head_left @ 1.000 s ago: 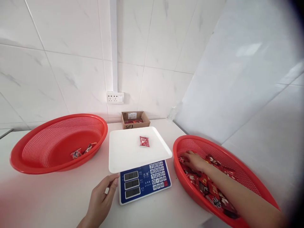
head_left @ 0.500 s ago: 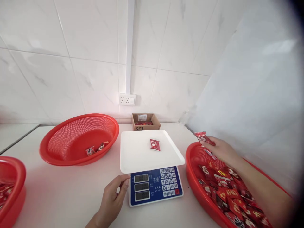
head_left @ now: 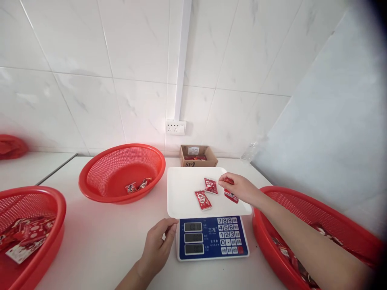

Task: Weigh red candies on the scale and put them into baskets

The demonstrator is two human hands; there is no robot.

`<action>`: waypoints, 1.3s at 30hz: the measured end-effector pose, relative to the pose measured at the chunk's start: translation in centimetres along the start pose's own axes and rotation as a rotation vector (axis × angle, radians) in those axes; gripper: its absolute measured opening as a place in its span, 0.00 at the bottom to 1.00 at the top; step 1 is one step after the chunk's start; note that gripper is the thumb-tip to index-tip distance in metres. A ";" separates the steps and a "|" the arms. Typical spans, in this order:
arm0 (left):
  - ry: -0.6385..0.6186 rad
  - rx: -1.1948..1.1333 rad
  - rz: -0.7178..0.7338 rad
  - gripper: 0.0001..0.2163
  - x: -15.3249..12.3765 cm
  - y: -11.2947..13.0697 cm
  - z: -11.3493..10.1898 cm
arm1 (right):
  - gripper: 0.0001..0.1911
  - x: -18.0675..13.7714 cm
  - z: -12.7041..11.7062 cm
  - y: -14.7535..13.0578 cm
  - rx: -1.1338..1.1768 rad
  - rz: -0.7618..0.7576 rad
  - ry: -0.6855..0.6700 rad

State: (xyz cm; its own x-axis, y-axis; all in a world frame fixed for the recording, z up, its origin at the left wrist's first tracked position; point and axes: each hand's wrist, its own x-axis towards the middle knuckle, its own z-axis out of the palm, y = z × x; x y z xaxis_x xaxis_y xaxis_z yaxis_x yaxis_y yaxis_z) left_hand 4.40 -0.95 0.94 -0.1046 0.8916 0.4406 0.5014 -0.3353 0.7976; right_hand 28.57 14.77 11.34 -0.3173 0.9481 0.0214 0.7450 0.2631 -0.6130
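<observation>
A blue electronic scale (head_left: 213,237) with a white weighing tray (head_left: 184,193) stands in the middle of the white table. Two red snack packets (head_left: 207,193) lie on the tray. My right hand (head_left: 240,188) hovers over the tray's right side, fingers pinched on more red packets (head_left: 230,195). My left hand (head_left: 157,249) rests on the table at the scale's front left corner, fingers curled and touching the tray's edge, holding nothing that I can see.
A red mesh basket (head_left: 320,229) with several red packets lies under my right forearm. Another red basket (head_left: 121,171) at the back left holds a few packets. A third red basket (head_left: 33,225) sits at the far left. A small cardboard box (head_left: 198,156) stands by the wall.
My right hand has gone from the right basket to over the scale tray with packets, and a second packet now lies on the tray. The view has swung left.
</observation>
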 end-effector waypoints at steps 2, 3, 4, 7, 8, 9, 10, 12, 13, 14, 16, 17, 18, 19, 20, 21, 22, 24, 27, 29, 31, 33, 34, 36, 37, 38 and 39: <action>-0.002 -0.007 0.019 0.10 -0.1 0.0 0.1 | 0.12 0.0 -0.3 0.4 0.039 0.022 0.037; -0.006 -0.010 0.026 0.10 -0.2 0.0 0.1 | 0.13 -0.1 -0.4 0.6 0.083 0.049 0.046; -0.007 -0.010 0.030 0.10 -0.2 0.0 0.1 | 0.13 -0.2 -0.5 0.7 0.142 0.086 0.048; -0.002 0.005 0.035 0.10 -0.3 0.0 0.0 | 0.13 -0.9 -1.1 1.2 0.368 0.213 0.023; -0.002 0.012 0.030 0.10 -0.2 0.0 -0.1 | 0.13 -1.3 -1.5 1.3 0.443 0.239 0.016; -0.002 0.018 0.023 0.10 -0.2 0.0 -0.1 | 0.12 -1.6 -2.0 1.5 0.509 0.256 0.016; -0.006 0.020 0.016 0.10 -0.1 0.0 -0.1 | 0.11 -2.0 -2.5 1.6 0.560 0.270 0.028; -0.016 0.018 0.003 0.10 -0.1 0.0 -0.1 | 0.10 -2.7 -3.6 1.9 0.619 0.305 0.072; -0.020 0.013 0.002 0.10 0.0 0.0 0.0 | 0.10 -3.0 -4.1 2.0 0.632 0.325 0.093; -0.024 0.008 0.005 0.10 -0.1 0.0 0.0 | 0.10 -3.2 -4.4 2.0 0.636 0.339 0.106; -0.031 0.000 0.018 0.09 -0.1 0.0 0.2 | 0.11 -3.5 -4.5 2.1 0.637 0.331 0.089; -0.032 -0.001 0.025 0.09 -0.2 0.0 0.2 | 0.12 -3.5 -4.3 2.1 0.642 0.313 0.058; -0.034 0.000 0.029 0.09 -0.2 0.0 0.3 | 0.13 -3.5 -3.9 2.1 0.647 0.295 0.022; -0.034 0.002 0.029 0.09 -0.2 0.0 0.3 | 0.14 -3.4 -3.5 2.0 0.650 0.283 -0.020; -0.033 0.004 0.024 0.09 -0.2 -0.1 0.3 | 0.16 -3.3 -3.0 1.9 0.647 0.274 -0.059; -0.032 0.005 0.014 0.09 -0.2 -0.1 0.3 | 0.18 -3.1 -2.6 1.8 0.638 0.263 -0.092; -0.031 0.007 -0.002 0.10 -0.1 -0.1 0.2 | 0.20 -3.0 -2.2 1.6 0.624 0.252 -0.112; -0.031 0.009 -0.038 0.11 0.0 -0.1 0.2 | 0.21 -2.8 -1.8 1.4 0.592 0.223 -0.115; -0.016 0.015 -0.063 0.12 0.1 0.0 0.0 | 0.20 -3.1 -2.5 1.4 0.542 0.209 -0.049; -0.007 0.019 -0.054 0.12 0.1 0.1 -0.1 | 0.19 -3.6 -3.7 2.2 0.411 0.218 0.022; -0.007 0.020 -0.044 0.11 0.1 0.0 -0.2 | 0.17 -4.3 -5.1 3.9 0.165 0.218 0.100; -0.011 0.013 -0.037 0.11 0.1 -0.1 -0.1 | 0.14 -5.0 -6.4 6.6 -0.136 0.213 0.163; -0.013 0.007 -0.036 0.11 0.0 -0.1 -0.1 | 0.13 -5.4 -6.9 8.3 -0.277 0.217 0.177; -0.022 -0.004 -0.031 0.10 -0.1 -0.3 0.1 | 0.15 -6.1 -7.7 11.6 -0.504 0.271 0.200; -0.024 -0.006 -0.026 0.11 -0.1 -0.3 0.1 | 0.17 -6.4 -8.0 13.2 -0.577 0.301 0.207; -0.028 -0.006 -0.023 0.11 -0.1 -0.4 0.2 | 0.19 -6.7 -8.2 14.7 -0.633 0.333 0.211; -0.028 -0.004 -0.022 0.11 -0.1 -0.4 0.2 | 0.20 -7.0 -8.3 15.9 -0.671 0.363 0.208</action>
State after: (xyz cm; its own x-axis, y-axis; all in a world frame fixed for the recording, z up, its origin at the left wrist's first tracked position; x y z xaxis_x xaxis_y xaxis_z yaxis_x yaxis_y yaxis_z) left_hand 4.39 -0.86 0.43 -0.0914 0.9071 0.4109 0.4962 -0.3162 0.8085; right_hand 47.53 13.81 7.98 0.0803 0.9919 0.0987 0.9968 -0.0803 -0.0039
